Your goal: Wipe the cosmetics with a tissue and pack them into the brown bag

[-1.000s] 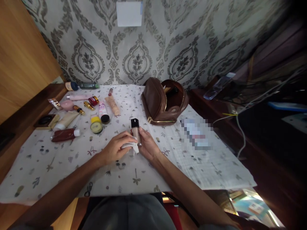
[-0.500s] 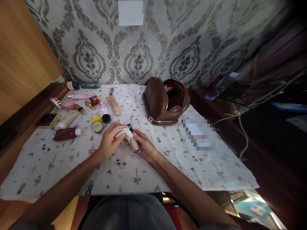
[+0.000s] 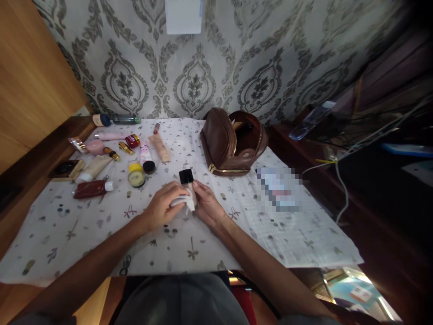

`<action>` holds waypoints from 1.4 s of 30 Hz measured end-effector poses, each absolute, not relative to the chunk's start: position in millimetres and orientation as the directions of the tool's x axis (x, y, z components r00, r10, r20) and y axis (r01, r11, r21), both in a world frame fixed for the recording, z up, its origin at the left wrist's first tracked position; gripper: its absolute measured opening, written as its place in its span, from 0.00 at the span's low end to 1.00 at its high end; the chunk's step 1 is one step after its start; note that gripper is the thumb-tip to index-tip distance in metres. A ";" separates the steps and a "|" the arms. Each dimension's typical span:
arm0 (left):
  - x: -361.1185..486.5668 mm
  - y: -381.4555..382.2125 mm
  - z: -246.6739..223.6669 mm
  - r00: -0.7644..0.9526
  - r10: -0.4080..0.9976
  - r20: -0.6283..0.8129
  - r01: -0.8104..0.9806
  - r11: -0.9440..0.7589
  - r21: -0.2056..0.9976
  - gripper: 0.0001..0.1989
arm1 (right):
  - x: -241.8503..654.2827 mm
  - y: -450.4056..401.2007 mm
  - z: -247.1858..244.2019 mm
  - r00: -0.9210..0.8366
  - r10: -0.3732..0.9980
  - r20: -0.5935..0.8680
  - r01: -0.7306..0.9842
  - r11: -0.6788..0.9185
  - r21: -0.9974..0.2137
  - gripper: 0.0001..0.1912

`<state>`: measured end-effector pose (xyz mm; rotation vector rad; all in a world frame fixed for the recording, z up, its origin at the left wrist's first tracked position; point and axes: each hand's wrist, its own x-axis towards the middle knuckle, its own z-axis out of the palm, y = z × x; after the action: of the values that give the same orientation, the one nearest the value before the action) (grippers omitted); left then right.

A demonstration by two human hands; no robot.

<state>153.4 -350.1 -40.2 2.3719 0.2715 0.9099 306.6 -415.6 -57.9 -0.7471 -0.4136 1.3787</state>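
Above the middle of the cloth-covered table, my right hand (image 3: 208,205) holds a small bottle with a square black cap (image 3: 186,176), cap end pointing away from me. My left hand (image 3: 167,205) is closed on a white wipe (image 3: 187,201), which is pressed against the bottle's body and covers part of it. Beyond my hands to the right stands a brown bag (image 3: 225,144) with its top unzipped. Left of my hands lie a yellow-lidded jar (image 3: 136,176) and a white and pink tube with a black cap (image 3: 146,158).
Several cosmetics lie at the left, among them a dark red bottle (image 3: 91,189), a beige tube (image 3: 159,148) and an open compact (image 3: 66,169). A blurred-out flat item (image 3: 279,189) lies at the right. A clear bottle (image 3: 311,121) and cables are on the side furniture.
The wipe and my left hand have moved from the bottle's cap end down onto its body. The black cap is now uncovered and the bottle stands more upright in view.
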 end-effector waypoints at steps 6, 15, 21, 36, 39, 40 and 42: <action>156.1 -359.3 -40.3 0.837 0.195 0.511 -0.109 -0.856 0.505 0.09 | 315.5 -412.9 -60.6 0.203 0.960 -0.191 -0.768 0.035 -0.640 0.15; 151.9 -341.2 -42.4 0.611 0.544 0.575 0.090 -0.770 0.632 0.08 | 304.2 -419.0 -55.9 0.107 0.959 -0.264 -0.766 -0.090 -0.636 0.16; 149.1 -332.4 -40.5 0.458 0.757 0.465 0.172 -0.589 0.789 0.09 | 302.5 -419.6 -56.9 0.052 0.970 -0.236 -0.737 -0.122 -0.665 0.17; 156.3 -354.6 -46.8 0.796 0.313 0.519 -0.089 -0.787 0.611 0.10 | 318.8 -412.7 -64.3 0.199 0.944 -0.262 -0.810 0.008 -0.587 0.14; 158.1 -360.7 -46.1 0.821 0.268 0.505 -0.111 -0.792 0.601 0.11 | 322.6 -412.3 -66.5 0.195 0.934 -0.300 -0.845 0.005 -0.534 0.11; 158.7 -362.1 -45.9 0.822 0.265 0.504 -0.115 -0.790 0.602 0.11 | 322.9 -412.3 -66.7 0.178 0.938 -0.298 -0.852 -0.005 -0.524 0.10; 159.7 -363.5 -46.0 0.815 0.268 0.514 -0.124 -0.786 0.606 0.10 | 321.6 -412.4 -66.5 0.123 0.950 -0.288 -0.854 -0.047 -0.518 0.12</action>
<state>159.7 -363.5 -46.0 2.3479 0.1059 0.7910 321.6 -412.4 -66.5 -0.6762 -0.1771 1.4723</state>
